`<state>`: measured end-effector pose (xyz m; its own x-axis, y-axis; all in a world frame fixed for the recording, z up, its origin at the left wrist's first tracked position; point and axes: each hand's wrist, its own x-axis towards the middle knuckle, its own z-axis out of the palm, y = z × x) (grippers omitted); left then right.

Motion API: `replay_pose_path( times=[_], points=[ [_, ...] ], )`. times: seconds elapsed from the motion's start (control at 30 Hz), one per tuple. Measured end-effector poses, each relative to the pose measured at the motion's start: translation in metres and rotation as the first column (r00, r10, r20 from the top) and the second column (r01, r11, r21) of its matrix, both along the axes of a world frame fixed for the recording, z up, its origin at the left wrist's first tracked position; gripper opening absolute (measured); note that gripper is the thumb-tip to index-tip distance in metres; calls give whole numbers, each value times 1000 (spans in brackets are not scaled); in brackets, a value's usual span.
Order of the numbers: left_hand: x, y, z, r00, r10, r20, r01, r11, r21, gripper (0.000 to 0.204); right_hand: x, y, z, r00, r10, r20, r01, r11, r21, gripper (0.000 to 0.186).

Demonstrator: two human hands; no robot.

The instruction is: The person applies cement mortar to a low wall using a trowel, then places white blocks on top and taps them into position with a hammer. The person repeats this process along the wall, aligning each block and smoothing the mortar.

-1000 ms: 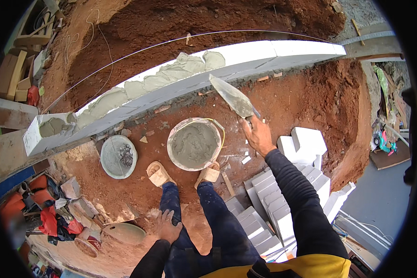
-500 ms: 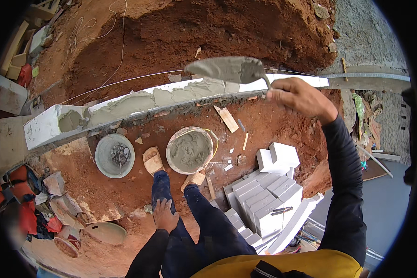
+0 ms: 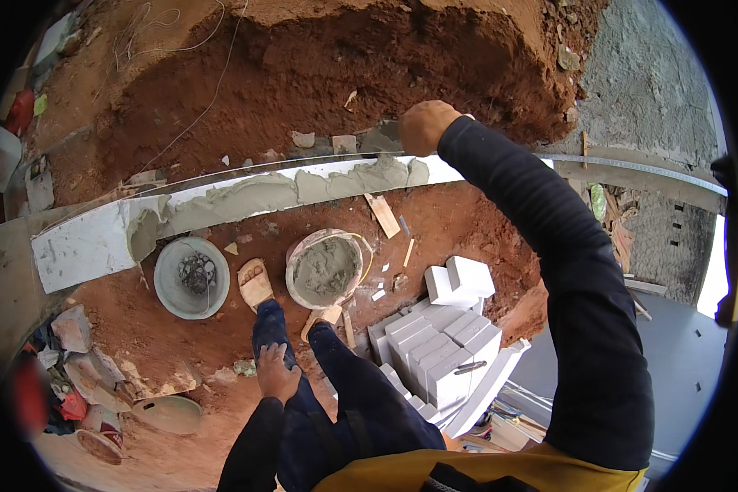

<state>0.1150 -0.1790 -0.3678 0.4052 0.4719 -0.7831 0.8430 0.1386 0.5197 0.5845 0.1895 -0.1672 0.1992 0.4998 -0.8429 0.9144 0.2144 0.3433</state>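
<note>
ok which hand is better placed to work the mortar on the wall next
Right, most likely: the right hand is out near the mortar on the wall, apparently gripping a trowel. The left hand rests back on the left leg.

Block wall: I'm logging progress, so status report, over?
Right hand closed on trowel, far edge of wall. Left hand on leg. Mortar along part of wall top. String line alongside.
</note>
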Motion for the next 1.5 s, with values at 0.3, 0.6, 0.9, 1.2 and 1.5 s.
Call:
replay_pose_path(
  times=[0.3,0.6,0.9,1.2,1.5],
  points=[
    [1,9,1,999,34,23,-33,999,-14,71,29,11,48,765,-592,-256,580,805,-128,43],
    [19,-9,9,1000,-16,-20,16,1000,17,69,106,-175,111,-140,-706,-695,913,180,-366,55],
    [43,-54,12,987,-110,-119,119,990,72,64,116,-369,-57,-156,-514,-844,988,-99,-122,41],
    [56,-73,11,954,-221,-205,252,958,139,64,90,-378,-277,606,-298,-738,768,-20,640,30],
    [65,-72,12,938,-276,-208,314,932,181,64,71,-453,-238,456,-366,-811,868,-20,497,30]
  ],
)
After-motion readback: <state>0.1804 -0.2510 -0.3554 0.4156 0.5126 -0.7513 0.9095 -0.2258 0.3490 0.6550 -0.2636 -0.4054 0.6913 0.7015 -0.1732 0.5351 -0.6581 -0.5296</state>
